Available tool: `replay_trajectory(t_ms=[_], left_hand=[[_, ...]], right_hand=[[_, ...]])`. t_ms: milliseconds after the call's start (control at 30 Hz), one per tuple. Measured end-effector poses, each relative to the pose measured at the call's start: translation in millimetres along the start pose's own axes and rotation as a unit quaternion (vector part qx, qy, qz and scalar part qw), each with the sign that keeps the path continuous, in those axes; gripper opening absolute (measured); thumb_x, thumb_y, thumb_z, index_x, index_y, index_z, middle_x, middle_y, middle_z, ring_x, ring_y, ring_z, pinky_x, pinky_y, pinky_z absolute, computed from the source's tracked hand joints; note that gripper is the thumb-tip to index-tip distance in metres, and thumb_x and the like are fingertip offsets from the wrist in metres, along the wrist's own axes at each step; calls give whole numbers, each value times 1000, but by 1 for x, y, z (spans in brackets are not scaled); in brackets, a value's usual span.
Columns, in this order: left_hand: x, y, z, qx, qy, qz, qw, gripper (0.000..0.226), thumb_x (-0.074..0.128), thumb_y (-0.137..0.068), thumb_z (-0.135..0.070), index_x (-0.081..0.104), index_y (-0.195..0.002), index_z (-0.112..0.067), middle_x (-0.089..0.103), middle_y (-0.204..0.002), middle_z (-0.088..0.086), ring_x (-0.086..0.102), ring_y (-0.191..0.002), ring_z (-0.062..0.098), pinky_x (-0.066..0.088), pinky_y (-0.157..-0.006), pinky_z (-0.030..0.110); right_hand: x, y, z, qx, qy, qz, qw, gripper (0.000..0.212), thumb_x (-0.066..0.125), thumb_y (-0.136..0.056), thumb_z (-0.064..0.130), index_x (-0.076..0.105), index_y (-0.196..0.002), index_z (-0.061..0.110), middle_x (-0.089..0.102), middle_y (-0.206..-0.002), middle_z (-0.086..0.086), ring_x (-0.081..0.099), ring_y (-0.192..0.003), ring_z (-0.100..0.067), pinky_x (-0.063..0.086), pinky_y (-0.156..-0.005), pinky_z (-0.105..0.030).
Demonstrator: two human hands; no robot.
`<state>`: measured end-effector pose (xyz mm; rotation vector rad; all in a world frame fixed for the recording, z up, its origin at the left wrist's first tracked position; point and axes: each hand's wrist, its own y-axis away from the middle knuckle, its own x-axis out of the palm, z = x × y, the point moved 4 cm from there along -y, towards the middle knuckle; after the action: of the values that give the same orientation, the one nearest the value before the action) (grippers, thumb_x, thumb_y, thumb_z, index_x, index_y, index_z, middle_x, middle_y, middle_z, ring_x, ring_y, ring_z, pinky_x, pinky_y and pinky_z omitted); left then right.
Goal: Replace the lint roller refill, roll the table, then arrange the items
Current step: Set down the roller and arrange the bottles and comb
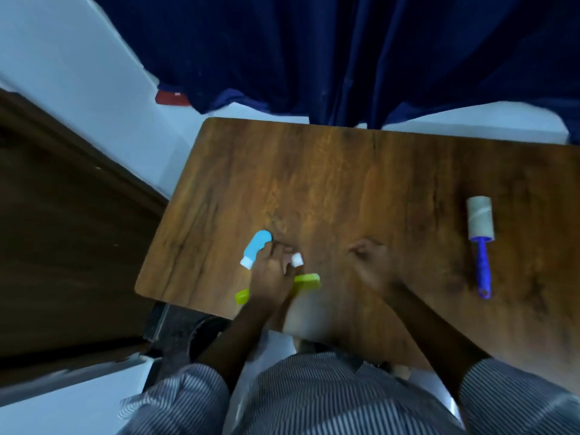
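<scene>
A lint roller (480,246) with a blue handle and a pale grey roll lies flat at the right side of the wooden table (345,177). My left hand (271,276) rests near the front left edge with its fingers spread. Its fingertips touch a light blue bottle with a white cap (256,248) and reach a small white piece (297,259). A long yellow-green object (308,281) lies under that hand, with both ends showing. My right hand (372,262), blurred, lies low over the table's middle and holds nothing that I can see. It is well left of the roller.
A dark blue curtain (329,58) hangs behind the table's far edge. A dark wooden panel (62,230) stands to the left, with white floor between. Bare wood lies between my hands and the far edge. My striped sleeves and lap fill the bottom.
</scene>
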<state>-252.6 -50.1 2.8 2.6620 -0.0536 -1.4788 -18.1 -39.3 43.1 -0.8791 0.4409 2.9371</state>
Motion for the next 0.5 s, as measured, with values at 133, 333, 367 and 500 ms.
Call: replay_trajectory(t_ms=[133, 333, 367, 500], left_hand=[[-22, -23, 42, -63, -21, 59, 996, 32, 60, -76, -27, 71, -101, -12, 71, -105, 16, 68, -99, 38, 54, -87, 41], [7, 13, 44, -344, 272, 216, 872, 36, 76, -81, -39, 75, -85, -3, 69, -65, 11, 64, -52, 19, 52, -56, 29], [15, 19, 43, -383, 317, 204, 844, 37, 75, -83, -37, 75, -89, -1, 68, -68, 13, 62, -51, 21, 51, -53, 28], [30, 31, 29, -447, 430, 176, 765, 23, 61, -91, -27, 72, -99, -9, 72, -84, 16, 68, -67, 27, 57, -59, 35]], right_hand=[[96, -17, 14, -100, 120, 174, 972, 22, 56, -77, 28, 65, -97, 24, 71, -98, -2, 67, -92, -24, 53, -86, -41], [145, -47, 23, -149, 308, 272, 900, 58, 62, -83, 36, 52, -135, 14, 50, -143, -10, 46, -132, -28, 36, -111, -40], [144, -47, 20, -143, 304, 279, 900, 60, 64, -81, 39, 53, -135, 15, 52, -142, -9, 47, -131, -28, 38, -110, -40], [131, -39, -4, -103, 175, 277, 939, 44, 74, -75, 38, 70, -105, 6, 70, -108, -10, 63, -100, -23, 47, -87, -33]])
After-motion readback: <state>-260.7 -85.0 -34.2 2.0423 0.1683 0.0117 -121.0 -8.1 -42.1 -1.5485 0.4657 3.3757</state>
